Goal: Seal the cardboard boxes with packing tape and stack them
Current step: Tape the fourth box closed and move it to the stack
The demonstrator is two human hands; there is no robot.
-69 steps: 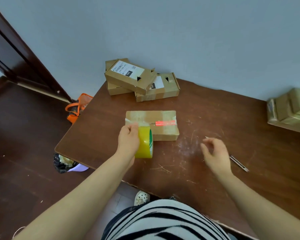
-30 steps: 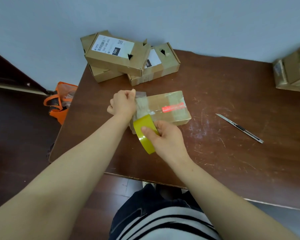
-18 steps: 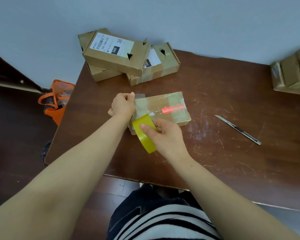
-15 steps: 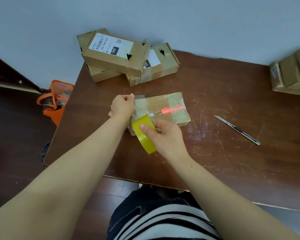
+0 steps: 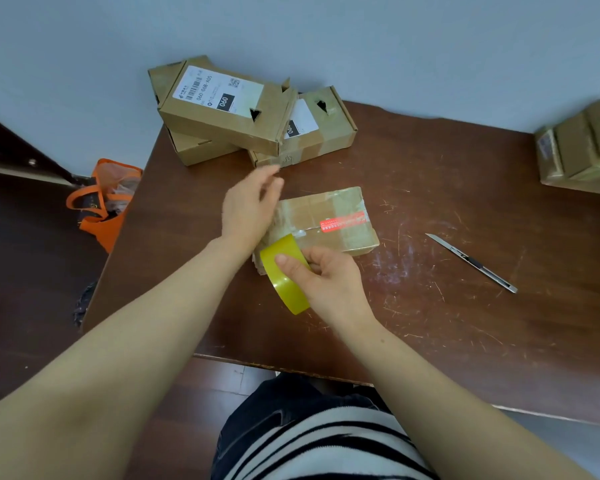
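At the far left of my feed, an orange bag (image 5: 101,202) sits on the floor beside the left edge of the table (image 5: 430,323). At the table's back left corner I read a pile of three cardboard boxes (image 5: 222,109) by the wall. The top one carries a white label and lies across the two below. The left hand (image 5: 248,209) is over the left end of the box being sealed (image 5: 329,216). Its fingers are extended and relaxed and grip nothing; motion blur prevents me from confirming contact with the box. That box lies flat near the table's centre, long axis running left to right, with the right end angled slightly away from the person. A red sticker (image 5: 342,221) lies along the same axis on its top face. The tape roll (image 5: 284,271) stands on edge at the box's near left corner, broad yellow band facing up and left. The right hand (image 5: 329,282) grips the roll, thumb pressed on the outer band and fingers curled round its rim. To the right, well apart from the box, a utility knife (image 5: 471,263) lies flat, long axis diagonal, blade tip pointing far-left toward the box. At the right edge, taped parcels (image 5: 582,154) sit near the back of the table.
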